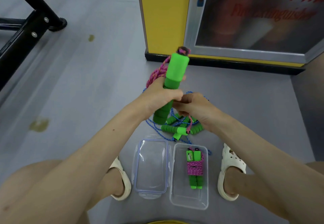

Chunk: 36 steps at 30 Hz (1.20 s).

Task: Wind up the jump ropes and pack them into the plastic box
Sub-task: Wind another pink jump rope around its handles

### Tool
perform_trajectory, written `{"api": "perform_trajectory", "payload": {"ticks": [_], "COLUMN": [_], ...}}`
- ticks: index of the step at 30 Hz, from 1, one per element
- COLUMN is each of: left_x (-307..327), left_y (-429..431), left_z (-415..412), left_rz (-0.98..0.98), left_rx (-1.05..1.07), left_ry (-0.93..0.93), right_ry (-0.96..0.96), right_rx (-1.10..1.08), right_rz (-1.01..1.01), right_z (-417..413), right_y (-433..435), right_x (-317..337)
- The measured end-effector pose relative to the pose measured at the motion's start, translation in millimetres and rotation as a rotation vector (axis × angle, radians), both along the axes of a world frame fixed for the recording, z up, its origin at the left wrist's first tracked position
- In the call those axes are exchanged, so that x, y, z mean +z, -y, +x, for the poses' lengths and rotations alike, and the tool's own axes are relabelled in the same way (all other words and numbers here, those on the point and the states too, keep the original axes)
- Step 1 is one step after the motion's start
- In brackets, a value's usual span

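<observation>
— How many ropes have I got, and where?

— One is up in your hands. Your left hand [163, 99] has its fingers wrapped round the green handle [175, 73], which is tilted, and the pink rope [156, 74] is bunched in loops behind that hand. Your right hand [194, 108] is just beside it, fingers curled in against the handle's foam; I cannot tell what they pinch.

— And the rest?

— One wound rope [194, 167], pink with two green handles side by side, lies inside the plastic box [189, 206], between your two white sandals [231, 164]. One clear lid [150, 166] lies just left of the box. Beyond them, a tangled pile [180, 127] of green handles and blue cord sits on the floor; I cannot count the ropes in it.

— Any writing?

— A small label on one handle in the box is too small to read. Blurred red lettering on the cabinet [254, 13] seems to say "Fire Extinguisher".
</observation>
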<state>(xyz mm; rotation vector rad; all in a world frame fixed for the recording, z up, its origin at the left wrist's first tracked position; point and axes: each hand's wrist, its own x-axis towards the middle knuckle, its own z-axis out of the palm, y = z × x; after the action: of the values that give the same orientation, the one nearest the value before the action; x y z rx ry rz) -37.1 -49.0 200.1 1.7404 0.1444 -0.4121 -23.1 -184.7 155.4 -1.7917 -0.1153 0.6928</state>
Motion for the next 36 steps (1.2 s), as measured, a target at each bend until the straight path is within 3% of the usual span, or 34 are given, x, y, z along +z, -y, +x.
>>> {"api": "perform_trajectory", "payload": {"ticks": [3, 8, 12, 17, 22, 25, 28, 31, 32, 36], "left_x": [-6.3, -14.8, -15.0, -5.1, -7.3, -14.5, -14.6, -8.0, -7.0, -8.7], "left_y": [-3.9, -10.3, -18.0, -23.1, -31.0, -28.6, -17.1, -7.9, -7.0, -6.9], "left_z": [4.1, 4.4, 5.8, 0.4, -0.8, -1.9, -5.8, -4.5, -3.3, 1.0], "left_rz": [0.370, 0.524, 0.624, 0.080, -0.451, -0.720, -0.924, -1.252, -1.296, -1.167], "left_rx": [-0.047, -0.129, -0.170, -0.209, -0.401, -0.481, -0.364, -0.315, -0.322, -0.271], "left_ry": [0.076, 0.121, 0.016, -0.300, -0.468, -0.481, -0.419, -0.387, -0.356, -0.238], "right_ry": [0.012, 0.057, 0.089, 0.081, 0.018, -0.133, -0.203, -0.188, -0.151, -0.040], "right_rx": [0.025, 0.003, -0.034, -0.058, -0.137, -0.181, -0.183, -0.153, -0.145, -0.204], "right_rz": [-0.011, 0.066, 0.081, 0.118, 0.269, 0.416, 0.525, 0.472, 0.411, 0.277], "right_z": [1.0, 4.7, 6.7, 7.2, 6.8, 8.3, 10.8, 9.6, 9.1, 9.5], "right_y": [3.1, 2.4, 3.4, 0.6, 2.8, 5.4, 6.6, 6.9, 7.2, 6.5], "right_x": [3.4, 8.9, 8.1, 7.2, 12.3, 14.6, 15.4, 11.2, 8.5, 5.3]}}
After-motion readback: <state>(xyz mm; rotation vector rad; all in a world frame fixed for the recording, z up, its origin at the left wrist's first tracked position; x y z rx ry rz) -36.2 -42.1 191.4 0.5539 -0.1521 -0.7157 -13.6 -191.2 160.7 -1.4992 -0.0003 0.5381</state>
